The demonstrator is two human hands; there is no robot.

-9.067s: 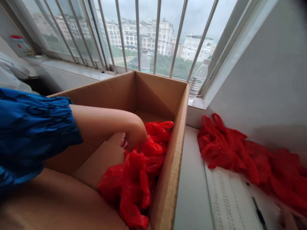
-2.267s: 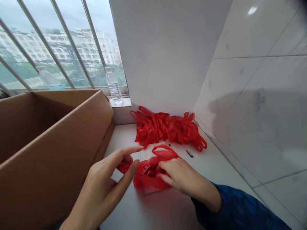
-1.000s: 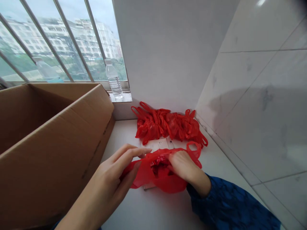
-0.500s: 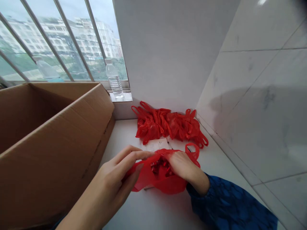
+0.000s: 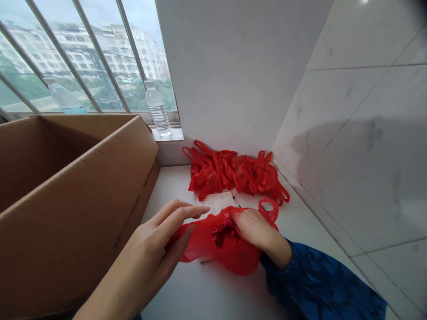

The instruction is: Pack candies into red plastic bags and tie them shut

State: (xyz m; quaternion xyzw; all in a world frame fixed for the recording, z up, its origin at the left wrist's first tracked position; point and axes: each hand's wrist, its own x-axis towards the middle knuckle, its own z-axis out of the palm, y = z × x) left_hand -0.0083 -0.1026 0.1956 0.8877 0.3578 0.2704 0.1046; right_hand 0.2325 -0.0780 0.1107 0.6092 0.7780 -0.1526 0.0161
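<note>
Grasps bag (image 5: 240,260) at its left edge with left hand (image 5: 156,235). Has right hand (image 5: 256,229) inside its mouth, beside shiny red items (image 5: 220,234); cannot make out that grip. Note bag between both hands, partly over paper (image 5: 218,202) on surface (image 5: 190,293), right of box (image 5: 93,191).

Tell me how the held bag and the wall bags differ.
The held bag gapes open, with shiny red items showing inside; the wall bags lie bunched up. The right hand is in the held bag's mouth; no hand touches the wall bags. Both are thin red plastic.
</note>
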